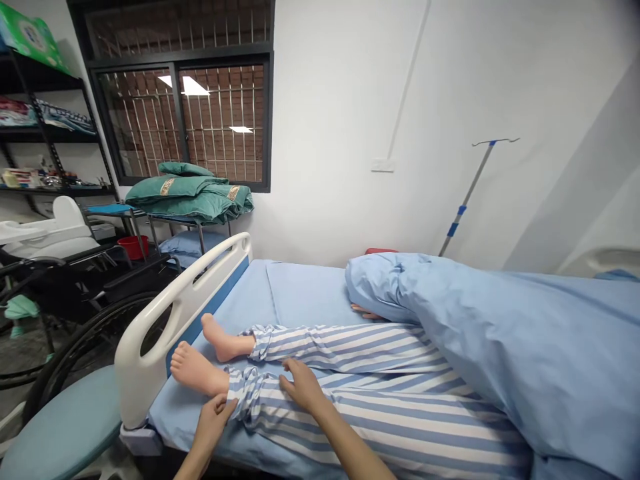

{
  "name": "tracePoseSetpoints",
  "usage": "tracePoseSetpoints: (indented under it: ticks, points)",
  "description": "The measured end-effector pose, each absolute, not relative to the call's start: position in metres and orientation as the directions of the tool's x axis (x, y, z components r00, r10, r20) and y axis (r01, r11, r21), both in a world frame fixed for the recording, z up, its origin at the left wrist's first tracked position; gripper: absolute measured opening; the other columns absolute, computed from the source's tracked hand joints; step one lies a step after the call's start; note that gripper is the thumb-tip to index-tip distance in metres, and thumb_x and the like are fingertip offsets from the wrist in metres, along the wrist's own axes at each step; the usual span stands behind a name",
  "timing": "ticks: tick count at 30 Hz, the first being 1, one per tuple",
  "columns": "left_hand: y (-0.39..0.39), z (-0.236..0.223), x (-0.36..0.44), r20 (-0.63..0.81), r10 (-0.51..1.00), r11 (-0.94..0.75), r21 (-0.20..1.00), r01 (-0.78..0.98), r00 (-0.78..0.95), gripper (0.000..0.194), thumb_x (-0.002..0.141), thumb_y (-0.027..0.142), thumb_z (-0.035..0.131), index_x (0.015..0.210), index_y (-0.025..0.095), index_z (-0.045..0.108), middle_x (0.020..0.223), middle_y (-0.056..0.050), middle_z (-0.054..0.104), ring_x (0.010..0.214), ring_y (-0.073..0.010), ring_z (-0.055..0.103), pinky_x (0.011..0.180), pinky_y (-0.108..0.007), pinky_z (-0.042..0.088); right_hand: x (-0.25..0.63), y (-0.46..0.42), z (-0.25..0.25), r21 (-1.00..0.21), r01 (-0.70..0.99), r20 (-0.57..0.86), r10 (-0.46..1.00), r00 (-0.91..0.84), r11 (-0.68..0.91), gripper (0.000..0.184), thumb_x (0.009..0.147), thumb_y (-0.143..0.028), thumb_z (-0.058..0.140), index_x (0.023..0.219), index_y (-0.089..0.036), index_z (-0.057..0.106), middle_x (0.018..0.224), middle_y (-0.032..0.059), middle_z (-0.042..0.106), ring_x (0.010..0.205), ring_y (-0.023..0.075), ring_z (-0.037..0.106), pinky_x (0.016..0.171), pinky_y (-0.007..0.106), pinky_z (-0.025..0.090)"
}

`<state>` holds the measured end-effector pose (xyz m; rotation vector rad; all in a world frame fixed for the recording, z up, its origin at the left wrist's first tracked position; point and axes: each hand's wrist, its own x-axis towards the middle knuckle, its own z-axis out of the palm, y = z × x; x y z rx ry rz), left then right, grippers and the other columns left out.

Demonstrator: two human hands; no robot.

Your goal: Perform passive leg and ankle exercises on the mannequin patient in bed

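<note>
At the foot of a hospital bed, from the left: a black metal shelving rack point(65, 131) is holding assorted packs, with a green package point(33, 30) lying on top, its lettering too small to read. A black wheelchair point(85, 321) is standing beside the bed, a red basin point(133, 247) showing beyond it. Folded green drapes point(187, 197) are piled on a metal cart point(200, 237) before a barred window point(175, 113), their gold-coloured labels unreadable. Next, a white footboard point(147, 353) is closing the bed end, a care manikin's bare feet point(197, 370) lying just beside it. The person's left hand point(213, 427) is lying at the cuff of the nearer striped pyjama trouser leg point(360, 407), fingers against the fabric, whether gripping or merely touching impossible to tell; it is the hand nearer the foot. The right hand point(303, 387) is resting open, fingers spread, on the same shin, further up. That leg is lying to the right of the left hand, its long axis running along a blue sheet point(310, 293) from footboard to quilt. Further right, a blue quilt point(475, 340) is covering the upper body, the manikin's own hand point(364, 311) showing at its edge, while a wall switch plate point(383, 165) and an IV pole point(467, 200) are showing behind. No other writing is readable.
</note>
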<state>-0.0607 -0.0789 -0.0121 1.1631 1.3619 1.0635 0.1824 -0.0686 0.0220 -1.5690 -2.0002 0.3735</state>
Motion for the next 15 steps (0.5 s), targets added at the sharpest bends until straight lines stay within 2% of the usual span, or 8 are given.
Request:
tracePoseSetpoints:
  ticks: [4,8,15]
  points:
    - [-0.073,0.006,-0.084,-0.073,0.996,0.085,0.972,0.217,-0.059,0.049,0.052,0.061,0.065,0.063,0.013,0.062,0.052,0.0,0.056,0.051,-0.0123,0.048,0.047,-0.022,0.037,0.192,-0.079,0.017,-0.501,0.843,0.225,0.97,-0.094,0.198,0.017,0.082,-0.027,0.044,0.09,-0.018,0.057,0.084,0.0054,0.064,0.08,0.0181,0.057,0.069,0.026,0.035]
    - [-0.064,0.026,-0.113,0.017,0.989,0.034,0.938,0.345,-0.145,0.045,0.057,0.06,0.06,0.066,0.016,0.062,0.06,-0.001,0.063,0.063,-0.0192,0.058,0.056,-0.025,0.044,0.188,-0.081,0.019,-0.434,0.887,0.21,0.975,-0.072,0.159,0.019,0.084,-0.027,0.041,0.084,-0.017,0.058,0.08,0.0061,0.065,0.078,0.0189,0.058,0.065,0.026,0.031]
    - [-0.043,0.037,-0.149,0.114,0.961,0.097,0.712,0.696,-0.251,0.035,0.065,0.047,0.051,0.084,0.019,0.059,0.074,-0.005,0.067,0.079,-0.0255,0.062,0.071,-0.033,0.046,0.188,-0.083,0.025,-0.421,0.894,0.206,0.976,-0.071,0.154,0.019,0.083,-0.026,0.042,0.083,-0.017,0.058,0.082,0.0067,0.066,0.078,0.0187,0.059,0.063,0.026,0.03]
